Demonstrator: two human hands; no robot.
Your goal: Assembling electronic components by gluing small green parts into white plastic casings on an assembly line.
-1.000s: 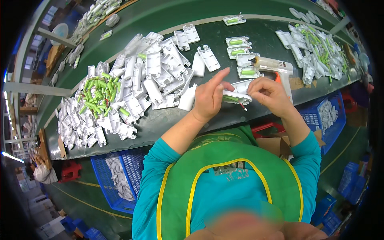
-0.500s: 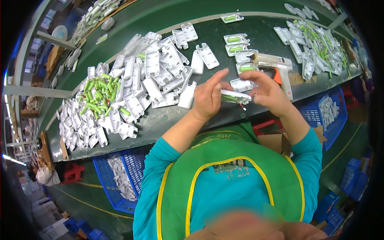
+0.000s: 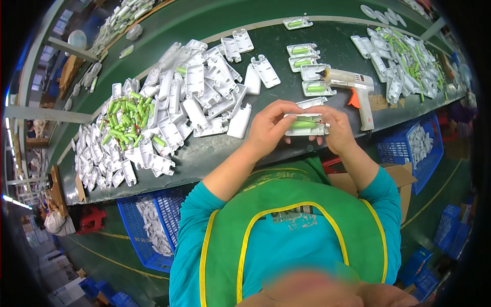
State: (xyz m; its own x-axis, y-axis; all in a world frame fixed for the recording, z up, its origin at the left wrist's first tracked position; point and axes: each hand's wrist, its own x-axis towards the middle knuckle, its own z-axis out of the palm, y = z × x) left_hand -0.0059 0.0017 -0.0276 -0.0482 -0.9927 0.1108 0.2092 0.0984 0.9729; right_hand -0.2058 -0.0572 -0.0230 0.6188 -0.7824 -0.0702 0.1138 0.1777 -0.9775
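1. Left hand (image 3: 270, 126), closed on the left end of a white half-casing (image 3: 302, 132), held open side up before the chest
2. Right hand (image 3: 337, 130), closed about the casing's other end; the two-ended hold probably steadies it while leaving its green cell (image 3: 306, 124) visible
3. Glue gun (image 3: 353, 82), lying beyond the right hand, handle toward the person, presumably for easy reach
4. Row of casings (image 3: 303, 63), open side up, apparently set apart from the heaps to stay orderly
5. Left heap (image 3: 207, 89) and right heap (image 3: 381, 66), flanking the row, likely keeping the middle workable
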